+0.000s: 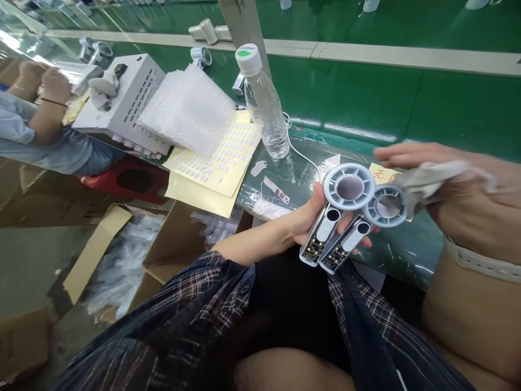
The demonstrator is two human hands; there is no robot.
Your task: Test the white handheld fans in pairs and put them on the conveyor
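My left hand (305,220) is closed around two small handheld fans, held side by side with their round heads up. The nearer-left handheld fan (325,229) has a pale blue ring head and a handle that shows a circuit board. Overlapping it, the second handheld fan (353,239) looks alike and leans to the right. A greyish-white cloth (433,179) is gripped in my right hand (472,203), whose upper fingers stretch forward. The cloth's end is at the right edge of the second fan's head; whether it touches is unclear.
A water bottle (266,117) stands on the table beside yellow sticker sheets (211,187) and bubble-wrap bags (189,106). Left of these is a white metal box (136,89). A co-worker's arms (52,103) are at far left. Below are open cartons (163,244) with plastic bags. A green conveyor (366,103) runs behind.
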